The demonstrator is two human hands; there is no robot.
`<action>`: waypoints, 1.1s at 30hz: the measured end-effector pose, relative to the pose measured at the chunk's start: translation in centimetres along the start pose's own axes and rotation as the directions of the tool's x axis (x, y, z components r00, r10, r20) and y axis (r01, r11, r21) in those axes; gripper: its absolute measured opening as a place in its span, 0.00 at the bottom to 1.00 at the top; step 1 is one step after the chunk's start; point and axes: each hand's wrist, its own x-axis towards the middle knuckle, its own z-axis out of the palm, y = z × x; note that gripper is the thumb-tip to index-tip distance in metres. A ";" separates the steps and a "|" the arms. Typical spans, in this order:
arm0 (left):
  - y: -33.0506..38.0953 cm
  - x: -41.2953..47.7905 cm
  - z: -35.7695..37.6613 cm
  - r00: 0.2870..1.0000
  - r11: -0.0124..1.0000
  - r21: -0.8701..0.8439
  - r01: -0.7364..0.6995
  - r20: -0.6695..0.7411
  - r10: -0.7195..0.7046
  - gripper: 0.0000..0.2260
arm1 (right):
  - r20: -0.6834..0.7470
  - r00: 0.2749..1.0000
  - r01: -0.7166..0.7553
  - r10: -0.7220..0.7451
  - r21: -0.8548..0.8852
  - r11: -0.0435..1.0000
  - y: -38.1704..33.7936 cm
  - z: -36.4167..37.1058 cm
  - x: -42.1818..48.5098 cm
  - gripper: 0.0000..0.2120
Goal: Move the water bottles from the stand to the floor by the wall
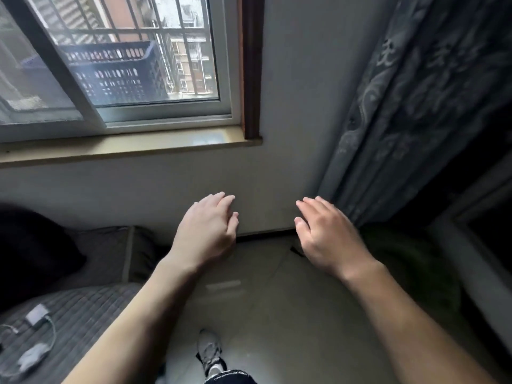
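A pale wall (291, 106) below the window (124, 65) meets the light tiled floor (263, 300) at a dark skirting, with a patterned grey curtain (415, 92) at the right and a grey bed (83, 309) at the left; the water bottles are out of view. The left hand (206, 231) and right hand (327, 236) hover apart, palms down, fingers straight and loosely together, holding nothing
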 end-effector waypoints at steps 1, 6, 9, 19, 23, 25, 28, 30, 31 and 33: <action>1.2 -0.7 0.4 1.000 1.000 -0.006 -0.005 0.004 0.005 0.24 | 0.000 1.000 -0.012 0.012 -0.003 1.000 1.0 -0.3 -1.2 0.22; 7.7 -3.7 1.8 0.997 0.997 -0.039 -0.071 -0.007 0.071 0.23 | -0.006 0.999 -0.046 0.046 -0.021 0.999 5.1 -2.2 -6.8 0.27; 10.8 -4.6 2.5 0.992 0.992 -0.031 -0.121 -0.025 0.121 0.18 | -0.012 0.997 -0.077 0.077 -0.021 0.997 7.3 -3.2 -9.4 0.23; 18.9 -3.8 5.3 0.962 0.962 -0.034 -0.272 -0.004 0.272 0.17 | -0.055 0.970 -0.237 0.239 0.033 0.971 15.1 -5.2 -15.0 0.22; 21.9 -3.5 7.0 0.957 0.957 -0.029 -0.289 0.013 0.290 0.17 | -0.056 0.956 -0.285 0.288 0.056 0.957 19.0 -5.0 -15.9 0.23; 23.5 -3.3 8.0 0.955 0.955 -0.026 -0.297 0.020 0.297 0.17 | -0.055 0.955 -0.289 0.292 0.054 0.956 20.9 -4.8 -16.1 0.23; 25.8 -3.0 9.7 0.959 0.960 -0.022 -0.279 0.034 0.280 0.18 | -0.043 0.957 -0.285 0.288 0.051 0.957 23.8 -4.8 -16.3 0.23; 27.5 -2.8 10.7 0.962 0.963 -0.018 -0.269 0.052 0.269 0.19 | -0.026 0.961 -0.274 0.275 0.051 0.960 25.8 -5.0 -16.5 0.23; 28.4 -2.7 11.3 0.961 0.963 -0.015 -0.269 0.062 0.270 0.19 | -0.017 0.962 -0.273 0.274 0.055 0.960 26.8 -5.2 -16.6 0.23; 30.2 -2.6 12.2 0.959 0.963 -0.007 -0.270 0.086 0.269 0.19 | 0.011 0.959 -0.283 0.283 0.071 0.957 28.8 -5.6 -17.2 0.23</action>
